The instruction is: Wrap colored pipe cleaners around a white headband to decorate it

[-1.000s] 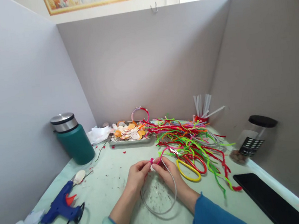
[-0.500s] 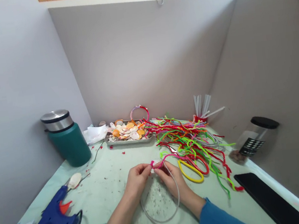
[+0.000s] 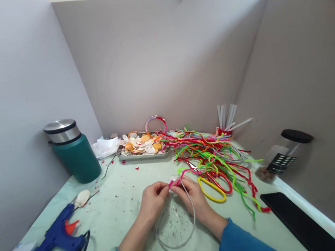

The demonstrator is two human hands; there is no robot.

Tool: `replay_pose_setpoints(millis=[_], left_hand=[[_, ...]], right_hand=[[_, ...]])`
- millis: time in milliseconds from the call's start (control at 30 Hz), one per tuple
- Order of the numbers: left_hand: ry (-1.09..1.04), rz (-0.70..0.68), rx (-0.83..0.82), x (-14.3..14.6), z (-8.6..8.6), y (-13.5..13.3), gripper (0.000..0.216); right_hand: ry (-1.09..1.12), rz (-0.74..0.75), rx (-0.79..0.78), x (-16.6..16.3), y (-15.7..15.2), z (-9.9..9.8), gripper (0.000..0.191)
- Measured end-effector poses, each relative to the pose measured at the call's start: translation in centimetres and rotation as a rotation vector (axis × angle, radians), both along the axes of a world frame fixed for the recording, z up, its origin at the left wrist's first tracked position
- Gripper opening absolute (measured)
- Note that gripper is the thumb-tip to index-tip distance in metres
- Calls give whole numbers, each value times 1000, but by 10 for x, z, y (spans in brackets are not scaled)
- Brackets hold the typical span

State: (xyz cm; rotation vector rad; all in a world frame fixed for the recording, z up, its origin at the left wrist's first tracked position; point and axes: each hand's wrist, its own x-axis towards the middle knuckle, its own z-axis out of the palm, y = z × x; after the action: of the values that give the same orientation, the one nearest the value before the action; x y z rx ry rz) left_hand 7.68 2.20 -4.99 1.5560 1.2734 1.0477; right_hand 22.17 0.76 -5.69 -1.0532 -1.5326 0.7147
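A bright pink pipe cleaner (image 3: 179,178) runs between my two hands, and its free end reaches up toward the right. My left hand (image 3: 153,201) pinches it between thumb and fingertips. Close beside it, my right hand (image 3: 193,198) also has its thumb and fingers closed on the pink pipe cleaner. A thin grey-white hoop (image 3: 183,246), like a headband, hangs below both hands and passes by the right fingers. Where the pipe cleaner meets the hoop is partly hidden by my fingertips. Scissors with red and yellow handles (image 3: 213,199) lie just right of my right hand.
A heap of colourful pipe cleaners (image 3: 211,152) spreads behind the scissors. At the back stand a metal tray (image 3: 143,157) of shells and a decorated hoop (image 3: 154,117). A green bottle (image 3: 79,159) and blue glue gun (image 3: 58,234) are left; a jar (image 3: 280,160) and black slab (image 3: 300,219) right.
The view has tipped down slightly. The grey-white hoop has shifted a little left, and the pink pipe cleaner now lies straighter between my fingertips. Both hands keep their pinch.
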Motion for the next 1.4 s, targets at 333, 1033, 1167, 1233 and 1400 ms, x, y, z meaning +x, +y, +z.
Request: replay_pose_setpoints(millis=[333,1033,1167,1233,1400], left_hand=[[170,-136,105,6,3,-11,21],[-113,-178,128,7,13,-16,22],[-149,-121,71,7,17,-15,23],[-168,-81,38,6,19,-13,23],[-174,-10,-26,4,20,-12,26]], right_hand=[[187,107,-129,2,4,3,10],[343,131,-322,10,9,0,24],[334,119,-335,11,9,-2,22],[331,131,-335,10,9,-2,22],[285,183,-289,9,6,2,22]])
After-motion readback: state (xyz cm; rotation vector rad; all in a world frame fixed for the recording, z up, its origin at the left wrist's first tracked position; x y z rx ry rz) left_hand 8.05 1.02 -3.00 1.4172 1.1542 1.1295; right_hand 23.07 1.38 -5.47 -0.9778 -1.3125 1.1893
